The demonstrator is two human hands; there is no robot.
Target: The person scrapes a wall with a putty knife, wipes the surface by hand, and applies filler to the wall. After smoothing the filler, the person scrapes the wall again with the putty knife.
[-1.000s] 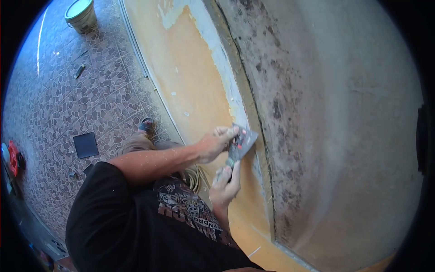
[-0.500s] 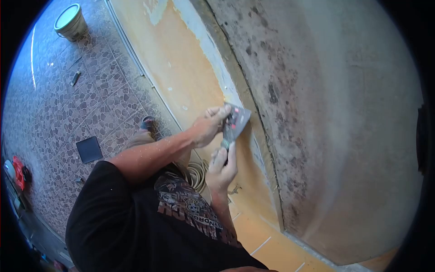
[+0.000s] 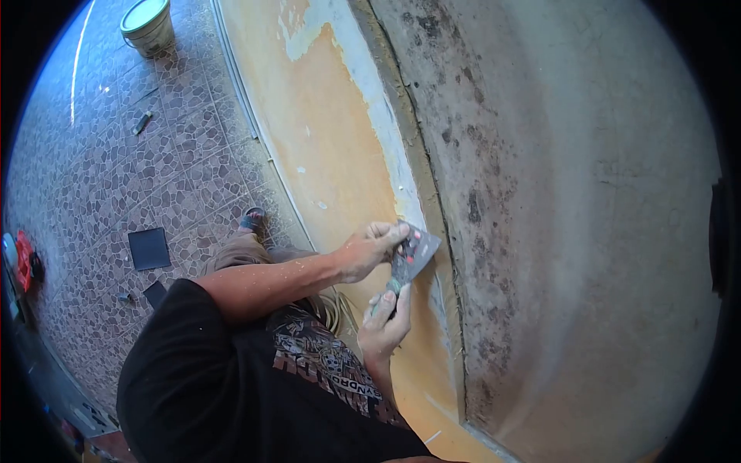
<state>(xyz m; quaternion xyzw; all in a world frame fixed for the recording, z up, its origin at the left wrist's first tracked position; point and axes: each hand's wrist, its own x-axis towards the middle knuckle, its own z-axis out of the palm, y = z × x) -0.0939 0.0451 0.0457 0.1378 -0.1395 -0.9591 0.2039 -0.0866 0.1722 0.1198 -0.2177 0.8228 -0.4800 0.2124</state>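
Pressing a putty knife (image 3: 411,256) flat against the orange wall (image 3: 324,131), the left hand (image 3: 369,251) had its fingers clenched over the top of the blade while the right hand (image 3: 384,324) kept a closed grip on the handle just below it. That knife sat right at the edge where the orange wall met the grey mouldy plaster (image 3: 556,193), beside a pale scraped strip (image 3: 378,116). Away from the wall, a bucket (image 3: 147,23) stood far off on the patterned tile floor (image 3: 116,170), with a dark loose tile (image 3: 148,248) lying nearer the person's sandal (image 3: 252,218).
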